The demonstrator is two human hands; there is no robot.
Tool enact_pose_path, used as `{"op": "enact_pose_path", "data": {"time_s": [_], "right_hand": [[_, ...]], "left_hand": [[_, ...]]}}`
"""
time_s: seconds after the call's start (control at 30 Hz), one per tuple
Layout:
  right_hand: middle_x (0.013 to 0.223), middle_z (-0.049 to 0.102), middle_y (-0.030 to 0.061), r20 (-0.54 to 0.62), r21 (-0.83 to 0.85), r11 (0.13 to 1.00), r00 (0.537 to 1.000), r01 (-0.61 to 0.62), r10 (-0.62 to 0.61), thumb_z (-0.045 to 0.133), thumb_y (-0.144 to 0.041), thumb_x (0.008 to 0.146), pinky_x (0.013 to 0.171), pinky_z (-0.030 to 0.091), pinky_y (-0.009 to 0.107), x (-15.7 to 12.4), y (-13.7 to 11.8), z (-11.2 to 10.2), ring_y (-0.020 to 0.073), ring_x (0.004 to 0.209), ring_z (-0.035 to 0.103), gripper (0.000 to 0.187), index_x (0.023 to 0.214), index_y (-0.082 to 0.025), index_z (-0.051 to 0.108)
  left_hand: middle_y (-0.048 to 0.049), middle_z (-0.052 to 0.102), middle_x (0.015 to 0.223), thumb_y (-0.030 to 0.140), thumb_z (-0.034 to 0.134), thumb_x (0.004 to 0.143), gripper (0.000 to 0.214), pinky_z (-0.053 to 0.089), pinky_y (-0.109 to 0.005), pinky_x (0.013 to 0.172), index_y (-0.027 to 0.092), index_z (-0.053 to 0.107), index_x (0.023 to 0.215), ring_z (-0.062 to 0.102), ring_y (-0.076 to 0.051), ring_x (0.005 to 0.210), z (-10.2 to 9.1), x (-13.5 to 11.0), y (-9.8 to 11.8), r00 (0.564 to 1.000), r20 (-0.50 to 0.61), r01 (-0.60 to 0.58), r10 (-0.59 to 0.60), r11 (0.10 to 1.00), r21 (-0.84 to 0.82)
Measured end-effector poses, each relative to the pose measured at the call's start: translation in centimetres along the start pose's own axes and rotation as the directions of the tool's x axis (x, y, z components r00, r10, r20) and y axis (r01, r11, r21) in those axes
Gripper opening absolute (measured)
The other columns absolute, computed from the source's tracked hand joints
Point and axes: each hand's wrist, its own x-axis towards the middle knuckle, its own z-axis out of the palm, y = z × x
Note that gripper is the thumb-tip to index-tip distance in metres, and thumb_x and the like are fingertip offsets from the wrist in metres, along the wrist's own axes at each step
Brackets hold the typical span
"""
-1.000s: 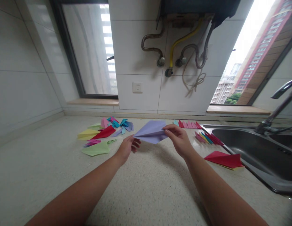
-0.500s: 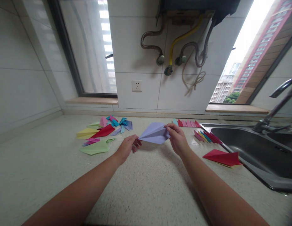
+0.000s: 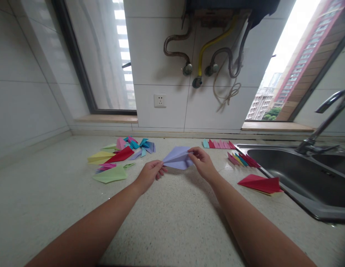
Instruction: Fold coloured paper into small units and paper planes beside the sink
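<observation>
A lavender paper airplane [image 3: 176, 158] is held just above the speckled countertop, its pointed nose toward the left. My left hand [image 3: 152, 172] pinches the nose between thumb and fingers. At the wide tail end, my right hand [image 3: 202, 161] grips the paper's edge with thumb and fingertips. To the left lies a loose group of folded papers: a light green paper airplane [image 3: 111, 175], a yellow one [image 3: 98, 158], a red one [image 3: 120, 154] and a blue folded piece [image 3: 143, 144]. On the right a red paper airplane [image 3: 259, 182] rests over a yellow one.
Small pink and red folded papers [image 3: 219, 144] stand in a row by the wall. Several coloured paper planes [image 3: 243, 160] line up beside the steel sink [image 3: 294, 207]. A faucet [image 3: 317, 129] rises behind it. Pipes and a socket [image 3: 160, 101] are on the tiled wall.
My right hand has shifted slightly left along the tail of the lavender paper airplane. My left hand's thumb now sits on the nose. The view has turned a little.
</observation>
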Motion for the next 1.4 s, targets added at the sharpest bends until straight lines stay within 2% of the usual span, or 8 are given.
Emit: {"op": "enact_pose_path", "data": {"time_s": [0.07,0.17,0.27,0.37,0.5,0.8,1.1,1.4], "right_hand": [[0.092,0.058,0.0056,0.003,-0.192,0.976,0.994,0.104,-0.105,0.060,-0.032,0.087,0.077,0.045,0.035,-0.1,-0.4,-0.1,0.0193,0.083,0.054,0.016,0.098,-0.022,0.066],[0.101,0.054,0.0081,0.052,-0.486,0.841,0.969,0.237,-0.243,0.064,-0.030,0.085,0.088,0.041,0.042,-0.6,-1.4,0.0,0.0235,0.095,0.050,0.015,0.098,-0.025,0.070],[0.113,0.051,0.0088,0.084,-0.659,0.703,0.955,0.267,-0.284,0.067,-0.032,0.084,0.093,0.033,0.047,-1.1,-2.4,0.4,0.0270,0.103,0.046,0.017,0.100,-0.030,0.072],[0.127,0.047,0.0083,0.061,-0.731,0.636,0.952,0.248,-0.301,0.068,-0.034,0.084,0.093,0.028,0.048,-1.5,-3.1,0.8,0.0316,0.113,0.039,0.016,0.100,-0.033,0.072],[0.128,0.053,0.0067,0.122,-0.723,0.615,0.935,0.314,-0.334,0.068,-0.033,0.085,0.091,0.025,0.047,-1.8,-3.3,1.5,0.0319,0.114,0.039,0.012,0.096,-0.033,0.072],[0.092,0.070,0.0023,0.379,-0.615,0.590,0.852,0.523,-0.361,0.059,-0.029,0.093,0.085,0.022,0.041,-2.1,-4.2,2.7,0.0218,0.093,0.048,0.010,0.095,-0.028,0.069],[0.090,0.071,0.0019,0.405,-0.609,0.565,0.831,0.556,-0.381,0.055,-0.027,0.095,0.085,0.023,0.041,-2.0,-4.6,2.4,0.0213,0.092,0.049,0.013,0.091,-0.025,0.067],[0.094,0.071,0.0043,0.409,-0.572,0.600,0.828,0.559,-0.382,0.055,-0.025,0.095,0.081,0.030,0.038,-1.7,-3.8,2.2,0.0204,0.087,0.052,0.013,0.097,-0.025,0.069]], "left_hand": [[-0.0076,0.069,0.079,0.050,0.055,0.087,0.038,0.039,-0.022,0.048,0.013,0.068,0.083,0.053,-0.011,0.056,0.1,-0.1,0.1,1.000,-0.009,-0.004,0.005,1.000,0.027],[-0.0065,0.068,0.077,0.049,0.054,0.087,0.038,0.039,-0.022,0.049,0.014,0.067,0.083,0.052,-0.011,0.056,0.2,-0.2,0.4,1.000,-0.019,-0.007,0.009,0.997,0.082],[-0.0051,0.066,0.074,0.049,0.053,0.088,0.038,0.039,-0.022,0.050,0.014,0.068,0.082,0.052,-0.011,0.057,0.3,-0.5,0.7,0.999,-0.030,-0.012,0.017,0.989,0.145],[-0.0048,0.066,0.074,0.050,0.052,0.088,0.039,0.039,-0.022,0.051,0.015,0.068,0.082,0.051,-0.012,0.057,0.5,-0.7,0.8,0.999,-0.035,-0.024,0.031,0.983,0.184],[-0.0060,0.068,0.078,0.049,0.051,0.089,0.039,0.040,-0.023,0.052,0.016,0.069,0.084,0.054,-0.014,0.062,0.7,-0.9,0.9,0.998,-0.018,-0.051,0.056,0.973,0.223],[-0.0037,0.068,0.070,0.044,0.048,0.093,0.037,0.040,-0.026,0.061,0.019,0.072,0.081,0.058,-0.016,0.064,1.4,-1.7,1.9,0.975,0.097,-0.223,0.201,0.873,0.434],[-0.0032,0.069,0.070,0.042,0.047,0.094,0.036,0.040,-0.026,0.062,0.020,0.074,0.089,0.060,-0.017,0.064,1.3,-1.9,1.9,0.959,0.150,-0.283,0.240,0.793,0.540],[-0.0057,0.074,0.085,0.041,0.053,0.091,0.033,0.044,-0.027,0.063,0.022,0.072,0.109,0.062,-0.018,0.066,1.5,-2.2,2.0,0.963,0.159,-0.266,0.217,0.850,0.455]]}}
